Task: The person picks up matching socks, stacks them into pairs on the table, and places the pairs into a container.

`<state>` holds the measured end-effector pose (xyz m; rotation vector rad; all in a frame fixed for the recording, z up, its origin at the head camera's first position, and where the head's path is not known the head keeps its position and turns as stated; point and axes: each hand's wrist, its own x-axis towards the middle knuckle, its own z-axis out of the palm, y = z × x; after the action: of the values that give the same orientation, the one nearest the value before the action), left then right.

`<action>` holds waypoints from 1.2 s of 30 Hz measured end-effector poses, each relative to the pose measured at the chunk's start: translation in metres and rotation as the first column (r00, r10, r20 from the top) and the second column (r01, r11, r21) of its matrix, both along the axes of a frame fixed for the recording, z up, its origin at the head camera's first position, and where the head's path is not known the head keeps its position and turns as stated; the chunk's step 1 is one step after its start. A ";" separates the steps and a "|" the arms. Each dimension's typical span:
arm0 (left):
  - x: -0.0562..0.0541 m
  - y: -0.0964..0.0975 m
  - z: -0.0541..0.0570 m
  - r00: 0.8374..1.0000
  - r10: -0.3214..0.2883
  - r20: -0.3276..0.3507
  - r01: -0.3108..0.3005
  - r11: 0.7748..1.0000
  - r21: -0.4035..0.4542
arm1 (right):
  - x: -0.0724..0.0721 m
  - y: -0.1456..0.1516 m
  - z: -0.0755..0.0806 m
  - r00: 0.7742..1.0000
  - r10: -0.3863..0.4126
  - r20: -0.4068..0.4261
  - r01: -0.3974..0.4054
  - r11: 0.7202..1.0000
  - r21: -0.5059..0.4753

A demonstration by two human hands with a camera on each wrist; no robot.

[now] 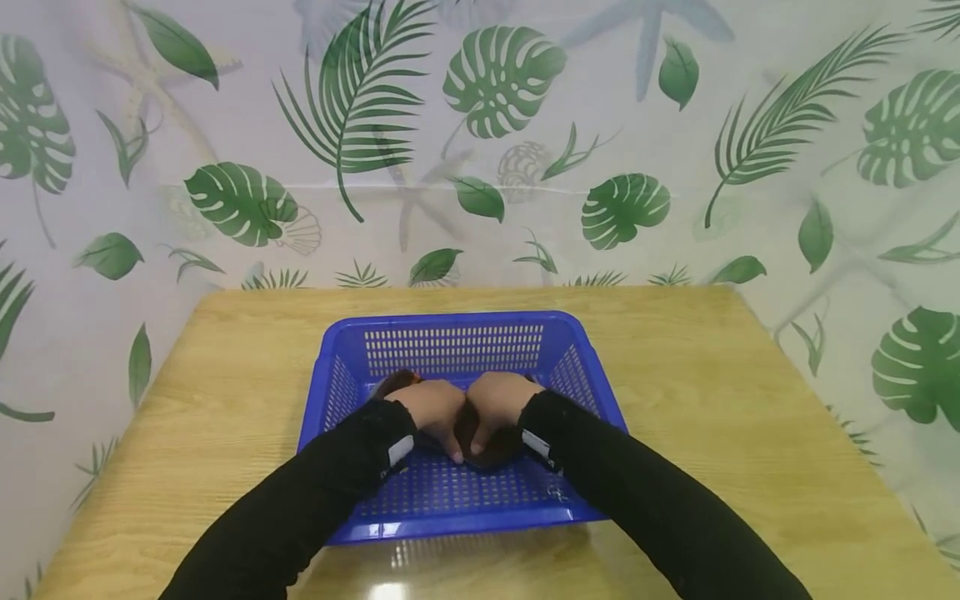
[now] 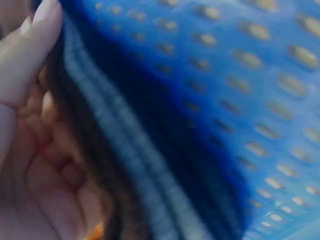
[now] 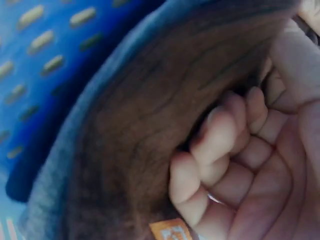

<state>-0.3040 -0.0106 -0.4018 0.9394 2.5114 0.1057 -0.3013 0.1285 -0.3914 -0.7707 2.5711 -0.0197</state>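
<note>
In the head view my left hand [image 1: 438,410] and right hand [image 1: 501,404] come together inside a blue plastic basket [image 1: 463,527]. Between them is a dark brown item [image 1: 491,450], its full shape hidden by the hands. The left wrist view shows my left thumb over the brown item's edge, which has pale grey layered bands [image 2: 120,120], with curled fingers behind it. My right fingers [image 3: 215,145] curl against its brown, wood-grained face [image 3: 135,120] in the right wrist view. A small orange label [image 3: 171,230] sits near the fingertips. I cannot tell the item's kind.
The basket has slotted walls and stands on a light wooden table [image 1: 697,383]. A leaf-patterned sheet [image 1: 525,208] hangs behind the table and along its sides. Both black sleeves [image 1: 300,500] reach over the basket's front rim.
</note>
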 end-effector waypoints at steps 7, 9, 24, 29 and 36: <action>-0.010 -0.022 0.024 0.989 0.146 0.011 -0.146 0.989 0.039 | -0.005 0.009 0.019 0.997 -0.042 0.060 0.034 0.992 0.122; -0.011 -0.025 0.018 0.983 0.177 -0.049 -0.178 0.984 -0.020 | -0.001 0.012 0.019 0.998 -0.065 -0.005 0.065 0.983 0.171; -0.006 -0.029 0.032 0.982 0.185 -0.045 -0.188 0.980 -0.064 | -0.002 0.020 0.017 0.995 -0.095 0.000 0.093 0.981 0.171; -0.011 -0.042 0.051 0.961 0.257 -0.100 -0.270 0.951 -0.149 | -0.009 0.036 0.043 0.979 -0.203 0.022 0.195 0.961 0.196; 0.000 -0.055 0.036 0.950 0.276 -0.146 -0.288 0.955 -0.071 | -0.007 0.044 0.031 0.988 -0.137 -0.070 0.149 0.967 0.209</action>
<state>-0.3041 -0.0653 -0.3660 0.5619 2.7372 0.0166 -0.3081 0.1722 -0.3606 -0.5120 2.6211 0.2331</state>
